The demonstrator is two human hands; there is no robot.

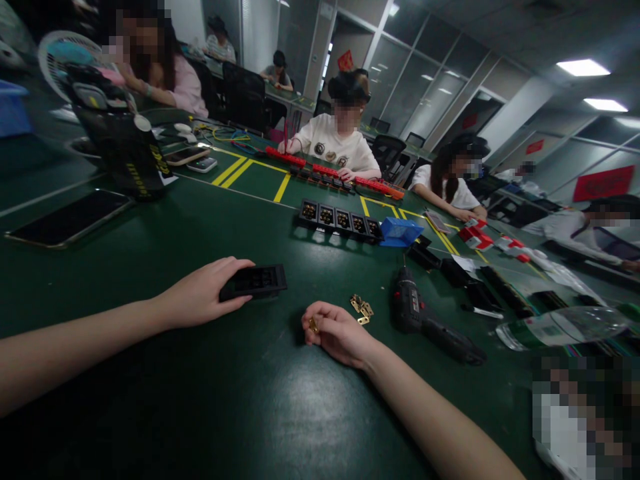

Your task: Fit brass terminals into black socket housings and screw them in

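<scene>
My left hand (207, 293) grips the near end of a black plastic housing (257, 281), thumb on one side and fingers on the other. The housing lies on the green table with its hollow side up. To its right, my right hand (337, 333) is closed in a pinch on a small brass piece (313, 324). Several loose brass pieces (361, 308) lie just beyond that hand. Farther back stands a row of black housings (340, 219) with brass parts inside their compartments.
A black power drill (417, 310) lies right of the brass pieces, near a blue bin (401, 231). A plastic bottle (560, 327) lies at the right. On the left are a phone (70, 217) and a black bag (125, 147). A co-worker (335, 140) sits opposite with red strips.
</scene>
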